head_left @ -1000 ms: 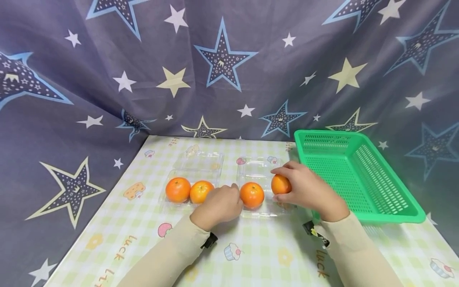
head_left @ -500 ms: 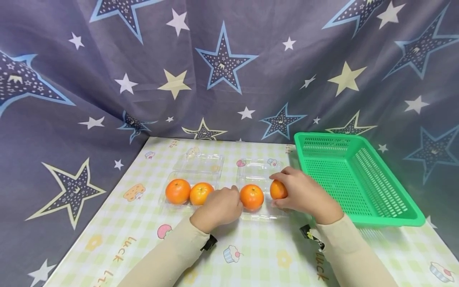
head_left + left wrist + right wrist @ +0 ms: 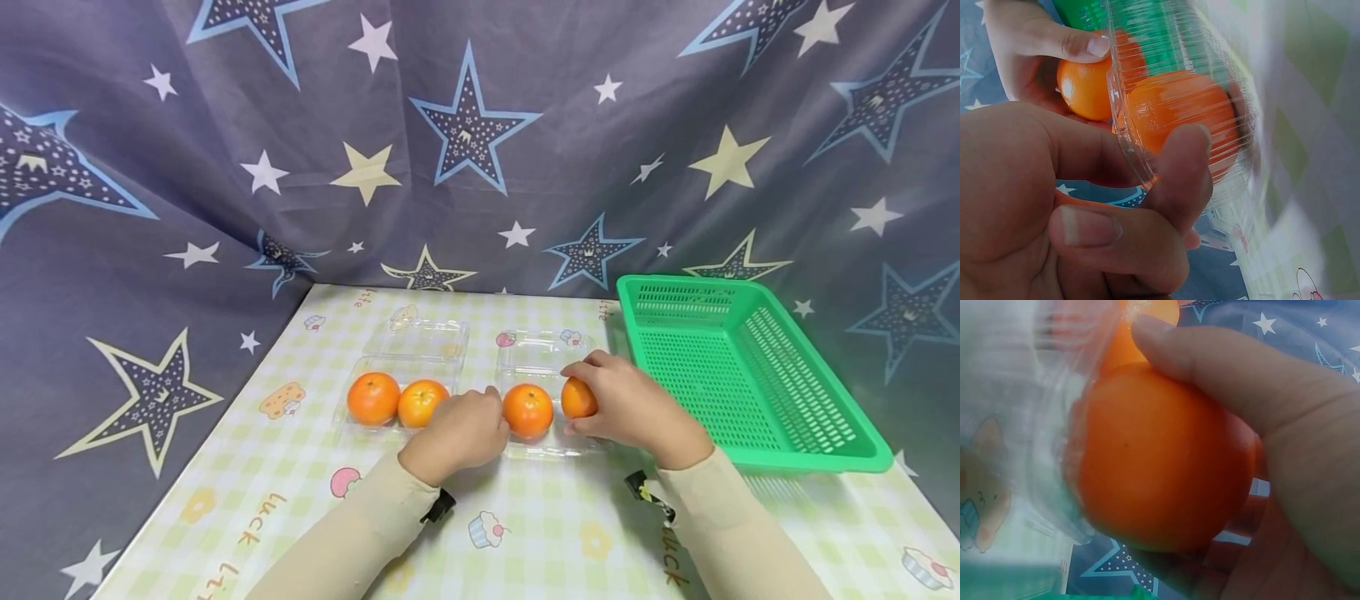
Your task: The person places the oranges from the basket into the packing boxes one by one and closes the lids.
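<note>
In the head view, my right hand (image 3: 633, 408) grips an orange (image 3: 578, 398) over the right half of a clear plastic clamshell box (image 3: 558, 447). The right wrist view shows that orange (image 3: 1163, 459) against the box wall, thumb across its top and fingers beneath. Another orange (image 3: 528, 411) sits in the box's left half. My left hand (image 3: 461, 433) is at the box's left edge; in the left wrist view its fingers (image 3: 1182, 169) curl and pinch the rim. To the left, a second clear box (image 3: 360, 433) holds two oranges (image 3: 372, 398), one partly hidden by my left hand.
A green plastic basket (image 3: 813, 458) stands at the right. Both boxes have their clear lids (image 3: 420, 340) folded back, away from me. A checked tablecloth (image 3: 300, 508) covers the table, and a star-patterned curtain (image 3: 315, 108) hangs behind it.
My right hand has moved slightly left and down with the orange, bringing it closer to the other orange in the right box. The left hand has stayed in place.
</note>
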{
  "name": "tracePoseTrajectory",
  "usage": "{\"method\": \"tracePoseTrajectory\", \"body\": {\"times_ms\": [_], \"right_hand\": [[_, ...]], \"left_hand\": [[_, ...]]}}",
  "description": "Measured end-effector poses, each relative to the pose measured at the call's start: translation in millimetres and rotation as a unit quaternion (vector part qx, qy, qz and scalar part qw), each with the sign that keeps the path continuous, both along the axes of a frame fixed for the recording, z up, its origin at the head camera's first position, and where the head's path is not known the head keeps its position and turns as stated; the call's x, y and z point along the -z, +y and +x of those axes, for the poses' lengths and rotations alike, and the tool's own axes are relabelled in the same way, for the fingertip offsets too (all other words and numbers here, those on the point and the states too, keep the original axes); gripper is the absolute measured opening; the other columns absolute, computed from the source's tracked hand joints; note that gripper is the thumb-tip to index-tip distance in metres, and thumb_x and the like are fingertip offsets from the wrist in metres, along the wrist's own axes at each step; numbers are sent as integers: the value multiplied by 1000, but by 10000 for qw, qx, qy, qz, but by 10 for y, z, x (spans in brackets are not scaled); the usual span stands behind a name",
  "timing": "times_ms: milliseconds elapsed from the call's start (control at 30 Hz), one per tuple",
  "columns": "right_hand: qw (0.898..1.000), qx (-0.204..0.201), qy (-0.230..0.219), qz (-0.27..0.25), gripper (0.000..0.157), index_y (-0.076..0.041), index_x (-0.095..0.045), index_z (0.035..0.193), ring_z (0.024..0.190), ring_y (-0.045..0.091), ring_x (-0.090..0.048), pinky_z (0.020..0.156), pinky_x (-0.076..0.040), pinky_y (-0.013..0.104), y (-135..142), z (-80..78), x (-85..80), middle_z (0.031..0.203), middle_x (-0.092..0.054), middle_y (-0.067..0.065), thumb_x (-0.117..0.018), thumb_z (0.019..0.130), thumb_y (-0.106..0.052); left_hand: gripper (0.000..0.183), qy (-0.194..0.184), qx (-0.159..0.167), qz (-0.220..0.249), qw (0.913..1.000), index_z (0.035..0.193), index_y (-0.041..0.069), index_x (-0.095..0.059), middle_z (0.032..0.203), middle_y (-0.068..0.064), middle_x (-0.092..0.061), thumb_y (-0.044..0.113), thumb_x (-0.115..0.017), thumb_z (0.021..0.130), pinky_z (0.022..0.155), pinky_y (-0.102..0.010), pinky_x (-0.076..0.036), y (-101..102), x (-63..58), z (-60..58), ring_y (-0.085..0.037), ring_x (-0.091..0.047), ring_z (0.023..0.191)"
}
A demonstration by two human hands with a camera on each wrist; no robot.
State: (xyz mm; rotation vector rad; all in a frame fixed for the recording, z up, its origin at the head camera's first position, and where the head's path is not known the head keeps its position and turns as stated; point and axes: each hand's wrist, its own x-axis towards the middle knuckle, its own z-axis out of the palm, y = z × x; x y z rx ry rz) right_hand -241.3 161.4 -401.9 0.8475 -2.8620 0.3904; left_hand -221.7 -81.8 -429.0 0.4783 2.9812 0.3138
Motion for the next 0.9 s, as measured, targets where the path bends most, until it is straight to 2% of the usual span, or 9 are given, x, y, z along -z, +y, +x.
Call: {"method": "tracePoseTrajectory", "body": {"times_ms": [167,433,900], "right_hand": [[10000,-28,-56,-22,64,-13,-72,124,89,20,-60,80,-55,37,-32,-4,24,110,-66,6,-97,69,-36],[9999,-126,10,22,66,-11,-72,123,85,19,-59,79,-54,36,-75,4,85,107,-67,7,-97,67,-37],[9997,-61,-12,238,67,-10,-73,121,86,21,-58,82,-54,38,-134,9,160,105,-67,7,-98,65,-38]], "left_hand": [[21,64,11,-19,10000,96,3,-59,74,-7,-59,24,-57,97,58,-40,-47,1,-8,4,-21,-57,63],[22,11,6,-33,10000,98,2,-60,74,-7,-59,24,-57,97,58,-39,-47,-1,-11,14,-21,-57,63],[24,37,7,-22,10000,102,1,-61,76,-8,-60,24,-57,97,59,-39,-48,1,-8,10,-21,-57,63]]}}
